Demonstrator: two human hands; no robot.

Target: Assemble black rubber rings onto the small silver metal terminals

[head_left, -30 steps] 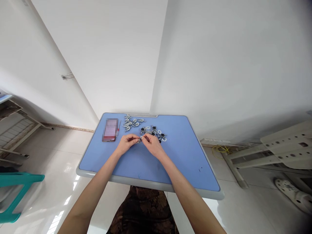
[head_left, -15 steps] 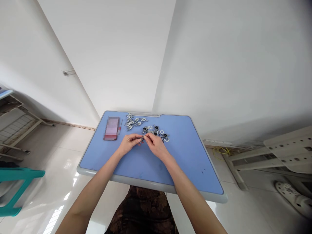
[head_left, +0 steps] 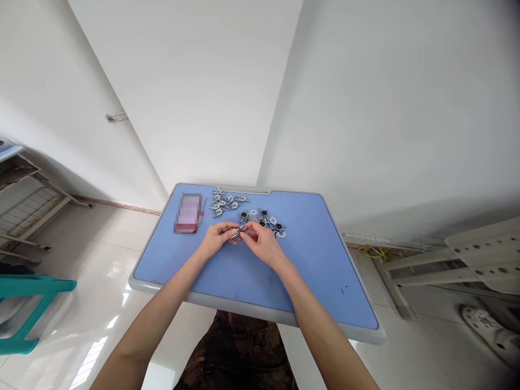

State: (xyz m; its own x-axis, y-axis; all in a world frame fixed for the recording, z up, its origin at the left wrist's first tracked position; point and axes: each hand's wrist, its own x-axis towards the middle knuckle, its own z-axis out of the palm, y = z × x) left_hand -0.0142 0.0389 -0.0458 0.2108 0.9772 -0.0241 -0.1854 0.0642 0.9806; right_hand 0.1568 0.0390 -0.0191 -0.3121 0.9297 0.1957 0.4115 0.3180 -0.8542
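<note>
Small metal fitting held just above blue tabletop, near its middle; left hand and right hand close together, both pinching it; grip much as half-second back; beyond, heap of plain metal clips, heap of clips with black parts; phone blurred; no readable writing.
</note>
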